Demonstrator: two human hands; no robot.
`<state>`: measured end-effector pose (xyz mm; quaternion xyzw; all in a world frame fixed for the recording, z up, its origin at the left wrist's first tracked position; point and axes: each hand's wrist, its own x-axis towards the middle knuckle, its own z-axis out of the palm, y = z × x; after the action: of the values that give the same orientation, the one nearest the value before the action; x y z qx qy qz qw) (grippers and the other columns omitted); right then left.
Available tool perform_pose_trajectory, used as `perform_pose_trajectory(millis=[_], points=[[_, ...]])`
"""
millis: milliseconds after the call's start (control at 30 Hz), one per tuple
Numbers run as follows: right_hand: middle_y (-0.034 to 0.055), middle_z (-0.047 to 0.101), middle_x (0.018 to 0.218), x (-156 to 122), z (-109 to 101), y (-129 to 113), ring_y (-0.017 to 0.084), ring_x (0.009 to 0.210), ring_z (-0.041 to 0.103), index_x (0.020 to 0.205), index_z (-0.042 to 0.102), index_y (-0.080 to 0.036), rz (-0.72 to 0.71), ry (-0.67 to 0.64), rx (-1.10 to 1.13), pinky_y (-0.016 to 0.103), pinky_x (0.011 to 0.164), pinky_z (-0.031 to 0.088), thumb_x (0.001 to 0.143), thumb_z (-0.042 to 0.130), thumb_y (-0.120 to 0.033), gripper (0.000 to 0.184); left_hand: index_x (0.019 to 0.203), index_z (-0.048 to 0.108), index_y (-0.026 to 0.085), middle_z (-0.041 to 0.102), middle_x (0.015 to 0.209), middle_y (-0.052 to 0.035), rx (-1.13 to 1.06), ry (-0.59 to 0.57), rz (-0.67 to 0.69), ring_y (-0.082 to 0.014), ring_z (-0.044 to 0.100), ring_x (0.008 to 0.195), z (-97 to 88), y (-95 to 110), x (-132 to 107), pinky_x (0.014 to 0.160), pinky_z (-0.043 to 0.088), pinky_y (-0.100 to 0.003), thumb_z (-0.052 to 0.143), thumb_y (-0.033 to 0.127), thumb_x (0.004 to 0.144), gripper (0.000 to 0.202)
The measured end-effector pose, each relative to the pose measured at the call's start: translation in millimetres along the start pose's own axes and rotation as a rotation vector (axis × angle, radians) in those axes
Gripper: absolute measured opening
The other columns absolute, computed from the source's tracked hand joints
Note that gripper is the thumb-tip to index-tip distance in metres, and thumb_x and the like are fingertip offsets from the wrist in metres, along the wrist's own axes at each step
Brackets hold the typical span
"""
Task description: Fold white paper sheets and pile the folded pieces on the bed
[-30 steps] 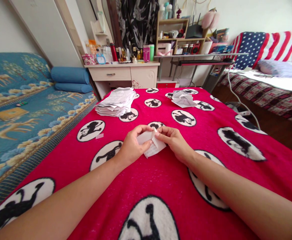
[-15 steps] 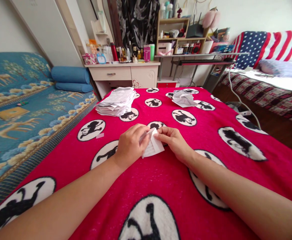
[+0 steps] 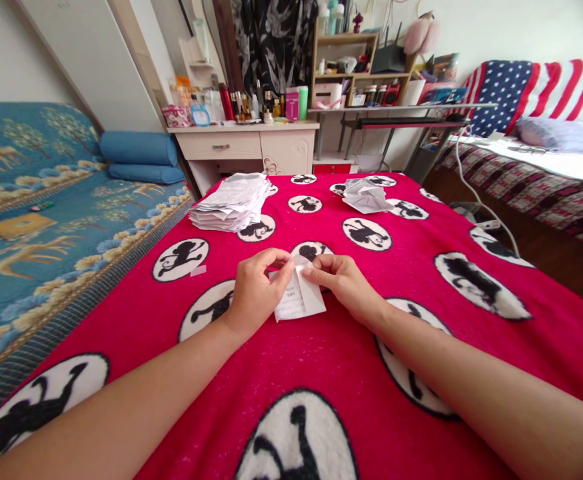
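Observation:
A small folded sheet of paper, white with faint print, is held between my two hands over the red blanket. My left hand pinches its upper left part, thumb on the near face. At the upper right edge, my right hand grips the paper between thumb and bent fingers. A vertical fold runs down the sheet, and its lower end points toward me. Some fingertips are hidden behind the paper.
Beyond my left hand lies a thick stack of papers. Folded papers rest at the far right of the blanket. A small paper scrap is left of my hands. A dresser stands behind the blanket's far edge.
The folded paper has turned flatter toward me and shows more of its printed left side. My left thumb has shifted up along it; my right hand has barely moved.

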<state>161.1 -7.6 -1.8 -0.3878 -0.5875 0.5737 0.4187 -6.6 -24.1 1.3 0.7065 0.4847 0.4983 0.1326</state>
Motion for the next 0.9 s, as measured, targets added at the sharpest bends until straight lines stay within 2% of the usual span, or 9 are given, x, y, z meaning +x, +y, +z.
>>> perform_pose_trajectory(millis=[233,400,567,667,767,900], points=[[-0.0057,0.035,0.052,1.2,-0.5,3.5,0.007,0.049,0.029,0.053,0.040,-0.019,-0.033,0.025,-0.102,0.023,0.047,0.021,0.071,0.067,-0.041,0.039,0.088,0.067,0.021,0.069,0.096,-0.0056,0.083,-0.047,0.236,-0.0179,0.063,0.093,-3.3,3.4,-2.5,0.088,0.048,-0.030,0.056,0.018,0.084,0.012],[-0.0041,0.040,0.056,1.8,-4.5,7.9,0.008,0.051,0.035,0.060,0.046,-0.018,-0.020,0.036,-0.048,0.023,0.048,0.026,0.076,0.062,-0.045,0.035,0.088,0.071,0.023,0.067,0.106,-0.0070,0.084,-0.108,0.237,-0.0203,0.061,0.102,-1.9,1.7,-3.8,0.093,0.047,-0.033,0.062,0.026,0.083,0.011],[-0.0037,0.042,0.058,0.8,-5.5,7.0,0.009,0.051,0.036,0.064,0.049,-0.018,-0.047,0.057,-0.081,0.023,0.047,0.027,0.080,0.059,-0.047,0.034,0.083,0.071,0.020,0.068,0.101,-0.0065,-0.049,-0.122,0.118,-0.0184,0.063,0.095,0.7,-1.8,-2.2,0.087,0.049,-0.030,0.063,0.023,0.082,0.008],[-0.0033,0.042,0.058,0.9,-5.6,5.5,0.009,0.052,0.035,0.066,0.051,-0.018,-0.092,0.106,-0.158,0.023,0.045,0.026,0.083,0.056,-0.050,0.036,0.089,0.069,0.018,0.069,0.094,-0.0060,-0.169,-0.149,-0.078,-0.0184,0.066,0.084,4.2,-6.7,-2.6,0.076,0.052,-0.028,0.070,0.023,0.075,0.015],[-0.0016,0.051,0.064,1.7,-5.1,5.0,0.010,0.056,0.043,0.074,0.055,-0.017,-0.126,0.090,-0.184,0.022,0.048,0.031,0.080,0.061,-0.051,0.034,0.091,0.066,0.015,0.070,0.086,-0.0052,-0.316,-0.199,-0.273,-0.0175,0.067,0.073,7.1,-9.9,-3.5,0.063,0.052,-0.025,0.072,0.027,0.071,0.023],[-0.0010,0.054,0.064,4.0,-6.3,8.0,0.010,0.055,0.044,0.075,0.057,-0.016,-0.130,0.115,-0.243,0.021,0.047,0.031,0.079,0.063,-0.044,0.028,0.093,0.064,0.014,0.069,0.083,-0.0044,-0.358,-0.246,-0.324,-0.0155,0.066,0.069,8.1,-7.7,-3.6,0.060,0.051,-0.022,0.071,0.029,0.071,0.027]])
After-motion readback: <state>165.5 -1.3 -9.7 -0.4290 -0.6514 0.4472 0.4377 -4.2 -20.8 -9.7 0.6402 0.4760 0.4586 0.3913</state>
